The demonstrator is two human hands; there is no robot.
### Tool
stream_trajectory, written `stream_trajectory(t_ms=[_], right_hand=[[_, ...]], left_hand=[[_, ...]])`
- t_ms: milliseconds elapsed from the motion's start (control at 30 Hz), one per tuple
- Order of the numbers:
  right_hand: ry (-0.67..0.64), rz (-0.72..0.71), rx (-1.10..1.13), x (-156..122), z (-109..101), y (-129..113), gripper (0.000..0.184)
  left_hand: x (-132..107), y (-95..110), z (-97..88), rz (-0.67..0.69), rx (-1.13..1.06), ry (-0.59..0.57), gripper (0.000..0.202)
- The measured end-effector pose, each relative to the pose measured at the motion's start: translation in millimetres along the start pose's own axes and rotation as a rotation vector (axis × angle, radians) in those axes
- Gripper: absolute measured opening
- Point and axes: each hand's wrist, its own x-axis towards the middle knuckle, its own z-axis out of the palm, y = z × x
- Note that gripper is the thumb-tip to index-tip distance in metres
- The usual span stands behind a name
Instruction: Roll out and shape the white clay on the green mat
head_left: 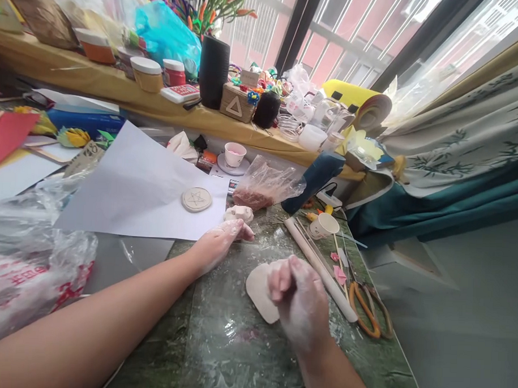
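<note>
My right hand (300, 300), dusted white, rests with curled fingers on a flattened slab of pale clay (259, 289) that lies on a clear plastic sheet (224, 328) over the green table. My left hand (221, 243) lies further back on the sheet, fingers closed together and pointing at a small lump of white clay (239, 214); I cannot see anything in it. A round clay disc with a star pattern (196, 199) sits on a white sheet of paper (132, 184) just beyond.
A white rolling pin (320, 269), orange-handled scissors (368, 308) and a paper cup (323, 224) lie at the right. A plastic bag of reddish material (265, 186) sits behind. A crumpled printed bag (22, 265) fills the left. A cluttered shelf (118, 87) runs along the back.
</note>
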Motion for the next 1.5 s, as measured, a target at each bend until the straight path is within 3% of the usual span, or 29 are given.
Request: stream_trajectory(t_ms=[133,233,367,500,633,733,967,1067,1233,1300,1400,1500], right_hand=[[0.217,0.044,0.043,10.9,-29.9,-23.7,0.042],[0.206,-0.015,0.053,11.3,-36.1,-28.2,0.043],[0.14,0.084,0.05,11.6,-25.3,-5.5,0.047],[0.069,0.128,-0.108,19.6,-17.7,16.4,0.049],[0.016,0.04,-0.138,21.8,-13.4,16.0,0.05],[0.087,0.101,-0.159,23.7,-4.4,13.9,0.05],[0.075,0.168,-0.164,30.0,14.1,21.9,0.05],[-0.007,0.137,-0.158,30.6,13.0,24.9,0.049],[-0.004,-0.067,-0.156,17.2,-20.8,5.2,0.042],[0.059,-0.132,-0.37,4.4,-43.7,3.0,0.038],[0.27,-0.199,-0.777,-14.2,-70.9,15.9,0.027],[0.264,-0.355,-1.017,-24.6,-79.2,32.3,0.033]], left_hand=[[-0.3,-1.2,-1.2,0.002,0.052,-0.003,0.056],[-1.3,0.6,-1.0,0.013,0.141,-0.004,0.053],[-1.9,6.8,1.4,0.023,0.175,0.006,0.05],[-2.9,18.6,3.4,0.023,0.267,0.008,0.05],[-3.6,26.1,3.7,0.023,0.308,-0.026,0.049],[-3.0,25.2,4.0,0.013,0.296,-0.015,0.049],[-6.9,26.6,5.2,0.016,0.34,0.006,0.044],[-7.9,26.6,3.8,0.001,0.364,0.002,0.041],[-10.3,24.4,6.1,0.015,0.479,-0.073,0.035],[-13.0,23.6,10.0,0.036,0.528,-0.106,0.033],[-16.6,23.8,15.5,0.079,0.6,-0.145,0.034],[-16.9,24.1,17.1,0.096,0.639,-0.168,0.033]])
